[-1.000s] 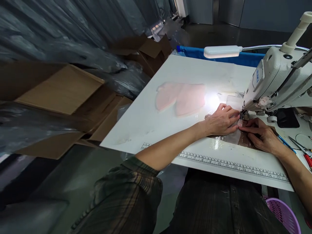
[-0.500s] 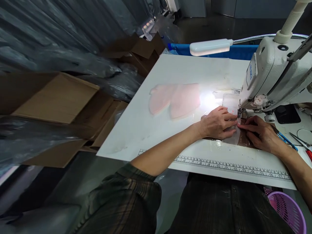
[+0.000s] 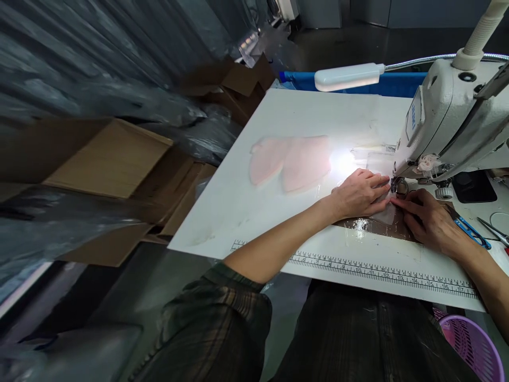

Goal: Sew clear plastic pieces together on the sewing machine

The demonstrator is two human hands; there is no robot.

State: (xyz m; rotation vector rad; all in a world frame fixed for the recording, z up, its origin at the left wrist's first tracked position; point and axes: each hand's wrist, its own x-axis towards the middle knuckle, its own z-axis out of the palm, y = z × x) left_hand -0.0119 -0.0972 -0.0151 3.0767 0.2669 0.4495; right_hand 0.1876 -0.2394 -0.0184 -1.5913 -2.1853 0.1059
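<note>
My left hand (image 3: 361,194) lies flat with fingers stretched out, pressing a thin white piece of fabric (image 3: 386,215) onto the sewing bed. My right hand (image 3: 429,220) is closed at the right edge of this piece, its index fingertip on the edge close to the presser foot (image 3: 394,184). Both hands are just in front of the needle area of a white sewing machine (image 3: 441,116). Under the fabric and hands is a shiny brown plate (image 3: 369,226). The needle tip is too small to make out.
Pale pink cut pieces (image 3: 306,164) lie on the white table (image 3: 222,212) to the left. Blue-handled snips (image 3: 473,232), scissors (image 3: 493,231) and a black phone-like object (image 3: 475,187) lie at right. Cardboard boxes (image 3: 107,164) stand left; a purple basket (image 3: 473,345) is below.
The whole view has shifted slightly to the right. The white fabric sits a little farther in toward the machine, with both hands still on it.
</note>
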